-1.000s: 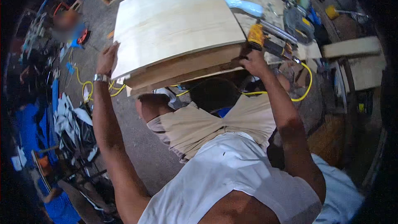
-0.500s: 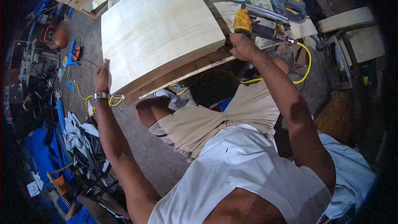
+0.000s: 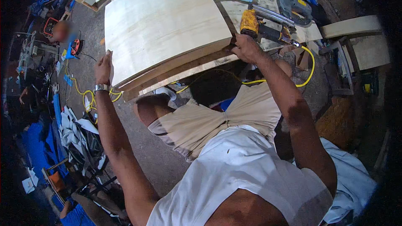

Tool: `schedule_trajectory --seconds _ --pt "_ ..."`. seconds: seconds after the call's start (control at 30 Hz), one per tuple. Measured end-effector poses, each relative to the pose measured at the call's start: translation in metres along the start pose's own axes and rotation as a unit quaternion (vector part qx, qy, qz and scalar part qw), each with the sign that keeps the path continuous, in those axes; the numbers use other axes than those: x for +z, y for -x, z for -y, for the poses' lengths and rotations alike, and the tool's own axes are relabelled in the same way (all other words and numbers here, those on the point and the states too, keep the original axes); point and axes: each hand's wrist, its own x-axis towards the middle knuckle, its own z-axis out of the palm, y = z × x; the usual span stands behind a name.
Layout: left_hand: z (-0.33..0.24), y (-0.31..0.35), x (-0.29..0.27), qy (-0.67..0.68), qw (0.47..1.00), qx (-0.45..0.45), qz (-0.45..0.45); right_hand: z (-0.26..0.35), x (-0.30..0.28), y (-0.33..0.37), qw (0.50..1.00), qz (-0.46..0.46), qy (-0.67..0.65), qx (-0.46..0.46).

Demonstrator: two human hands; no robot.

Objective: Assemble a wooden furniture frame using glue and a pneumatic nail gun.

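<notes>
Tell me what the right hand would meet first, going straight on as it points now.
Most likely the pale rectangular wooden panel, at its near right corner; the right hand seems at or just beside it, though depth is unclear.

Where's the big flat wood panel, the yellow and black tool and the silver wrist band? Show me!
Wood panel [image 3: 168, 27]: head view, middle of its top face.
Yellow and black tool [image 3: 250, 24]: head view, its yellow body.
Silver wrist band [image 3: 101, 87]: head view, its front.

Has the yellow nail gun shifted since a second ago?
No, not visibly: the yellow nail gun lies left of the grey power tool, nearer the person, as before.
</notes>
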Motion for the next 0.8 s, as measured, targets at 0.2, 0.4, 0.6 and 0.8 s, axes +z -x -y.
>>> schedule_trajectory --seconds 0.2,0.4,0.6,0.8 --pt "0.005 0.003 0.008 -0.039 0.997 0.063 -0.033 -0.004 0.010 0.006 0.999 -0.034 -0.019 -0.001" --pt "0.033 0.013 -0.012 0.207 0.975 -0.055 -0.058 -0.007 0.015 0.012 0.991 -0.050 -0.120 0.013" --pt "0.071 0.119 -0.028 0.268 0.961 -0.022 -0.061 -0.012 0.009 0.021 0.957 -0.063 -0.277 0.061" --pt "0.074 0.154 -0.003 0.323 0.943 0.071 -0.042 -0.010 0.005 0.019 0.908 -0.026 -0.387 0.158"
